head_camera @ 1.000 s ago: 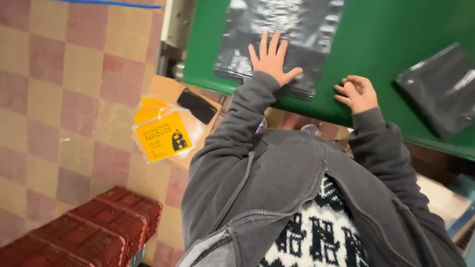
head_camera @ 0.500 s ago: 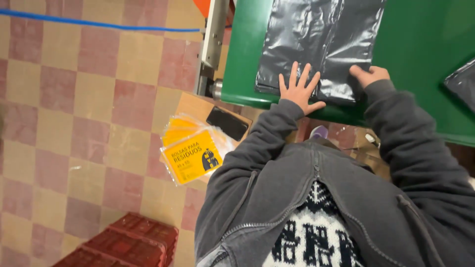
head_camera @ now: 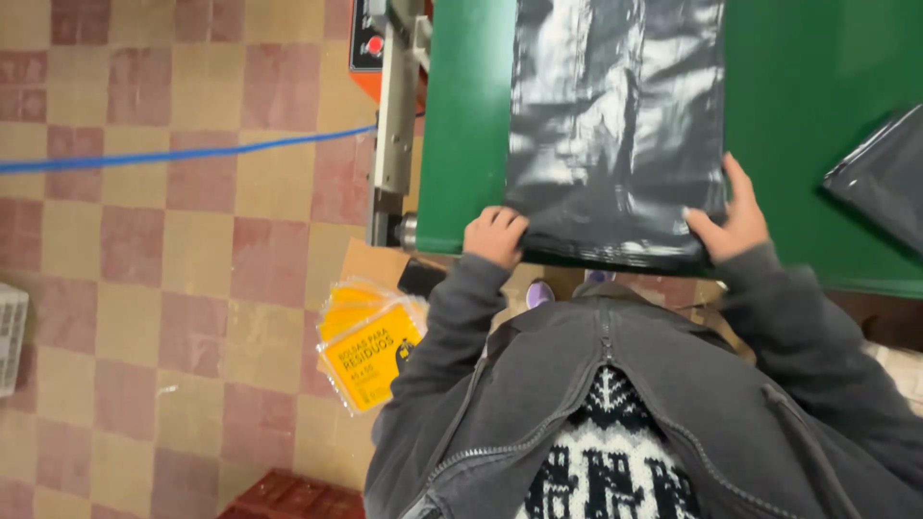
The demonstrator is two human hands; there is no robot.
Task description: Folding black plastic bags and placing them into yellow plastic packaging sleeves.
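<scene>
A stack of dark grey plastic bags (head_camera: 615, 125) lies flat on the green table (head_camera: 471, 125), reaching to its near edge. My left hand (head_camera: 495, 235) is curled over the stack's near left corner, fingers closed on the edge. My right hand (head_camera: 731, 221) grips the near right corner, thumb on top. Both arms wear grey jacket sleeves.
Another dark bag (head_camera: 885, 183) lies on the table at the right. A metal machine frame with an orange box and red button (head_camera: 380, 106) stands at the table's left end. Yellow packets (head_camera: 370, 346) lie on cardboard on the checkered floor. A blue cable (head_camera: 173, 154) crosses the floor.
My left hand went from lying flat with spread fingers on the bags to curling over the near left corner. My right hand shifted to the right corner. The view moved closer.
</scene>
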